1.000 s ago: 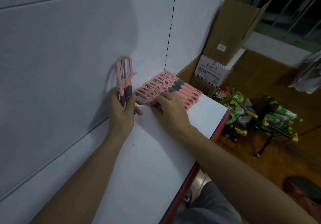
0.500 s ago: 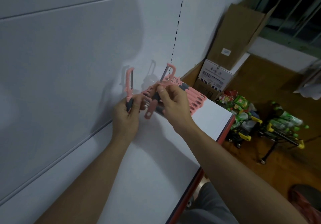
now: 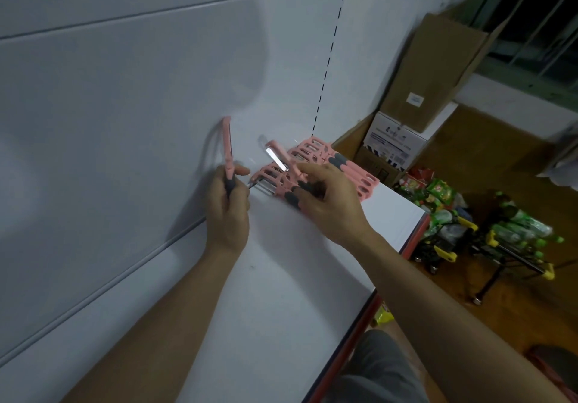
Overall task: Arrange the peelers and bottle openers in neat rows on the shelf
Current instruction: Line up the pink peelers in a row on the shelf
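Gripping a pink peeler point(image 3: 227, 149) upright in the left hand point(image 3: 228, 215), just left of the row of peelers point(image 3: 316, 150). Pinching a second peeler point(image 3: 278, 159), tilted, in the right hand point(image 3: 331, 202) over that row; could easily knock it crooked landing sloppy.

Pink, grey-handled peelers point(image 3: 325, 155); white, red-edged shelf point(image 3: 281, 293).

The right grip point(image 3: 328, 199) hides part of the peeler row point(image 3: 356, 171), and its held peeler point(image 3: 278, 160) is motion-blurred.
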Demonstrator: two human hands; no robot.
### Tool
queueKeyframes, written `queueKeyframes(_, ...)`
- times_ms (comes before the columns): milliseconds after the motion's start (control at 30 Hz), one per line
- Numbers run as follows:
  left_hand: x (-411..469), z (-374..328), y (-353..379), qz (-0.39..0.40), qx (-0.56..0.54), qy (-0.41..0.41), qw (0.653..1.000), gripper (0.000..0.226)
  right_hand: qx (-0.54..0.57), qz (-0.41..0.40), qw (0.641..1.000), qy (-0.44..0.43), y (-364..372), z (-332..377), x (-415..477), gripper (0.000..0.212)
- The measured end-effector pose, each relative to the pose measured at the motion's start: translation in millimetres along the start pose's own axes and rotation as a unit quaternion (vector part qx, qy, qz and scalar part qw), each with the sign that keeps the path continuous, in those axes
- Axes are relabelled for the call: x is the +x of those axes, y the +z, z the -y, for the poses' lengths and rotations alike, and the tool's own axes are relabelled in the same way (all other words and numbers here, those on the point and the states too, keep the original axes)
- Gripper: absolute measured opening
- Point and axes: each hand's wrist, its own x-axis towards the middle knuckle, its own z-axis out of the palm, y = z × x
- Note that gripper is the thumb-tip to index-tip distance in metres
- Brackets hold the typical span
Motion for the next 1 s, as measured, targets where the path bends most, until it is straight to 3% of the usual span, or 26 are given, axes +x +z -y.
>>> queueKeyframes(67,0,0,0,-0.005,0.005,0.003,1.0,0.021,0.007,-0.027,0.999,0.029,3,1,-1,0.038)
queueKeyframes(133,1,2,-2,-0.016,0.025,-0.001,1.0,0.022,-0.012,-0.041,0.998,0.035,7,2,-3,0.032)
queueKeyframes(333,2,2,-1,-0.039,0.125,0.01,0.991,0.02,-0.147,-0.062,0.981,-0.107,23,-6,-7,0.015)
queueKeyframes(433,-1,-1,1,-0.051,0.179,0.017,0.982,0.013,-0.182,-0.07,0.975,-0.108,30,-9,-8,0.018)
queueKeyframes(600,0,2,3,-0.06,0.251,0.038,0.965,0.022,-0.21,-0.06,0.971,-0.095,39,-13,-7,0.012)
queueKeyframes(833,3,3,0,-0.051,0.264,0.016,0.963,0.032,-0.217,-0.049,0.971,-0.085,39,-18,-12,0.018)
queueKeyframes(1000,2,4,0,-0.042,0.26,0.011,0.965,0.023,-0.202,-0.047,0.973,-0.105,40,-23,-12,0.018)
